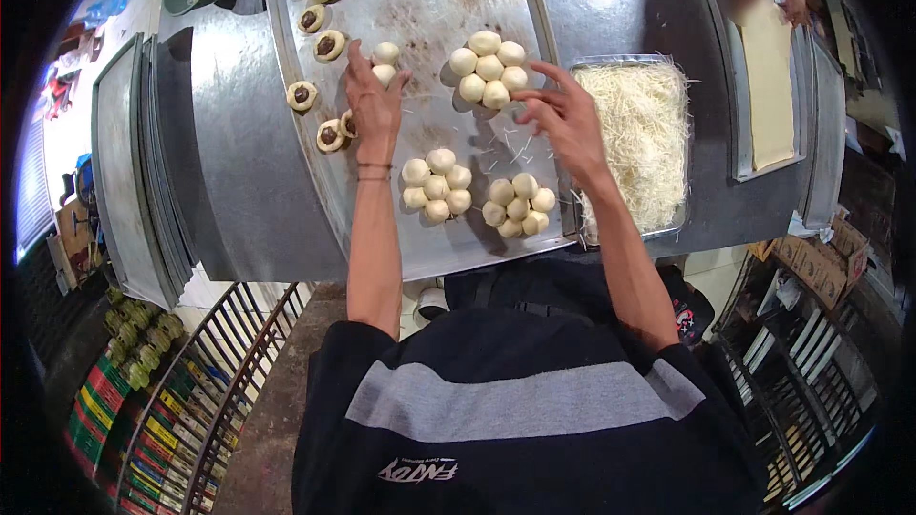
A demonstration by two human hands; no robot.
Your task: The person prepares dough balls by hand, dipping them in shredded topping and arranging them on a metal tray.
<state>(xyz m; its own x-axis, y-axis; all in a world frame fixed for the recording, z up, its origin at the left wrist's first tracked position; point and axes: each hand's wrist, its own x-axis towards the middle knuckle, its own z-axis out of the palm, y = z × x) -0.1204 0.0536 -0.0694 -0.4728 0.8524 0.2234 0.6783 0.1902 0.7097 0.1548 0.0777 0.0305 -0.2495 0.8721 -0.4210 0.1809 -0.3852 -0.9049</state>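
On the tray (434, 253), a dough ball (384, 74) lies between parted fingers of the left hand (375, 107), the spread right hand (573, 127) farther off

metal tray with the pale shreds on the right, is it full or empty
Full: pale shreds cover the metal tray from side to side, with strands poking past its rim.
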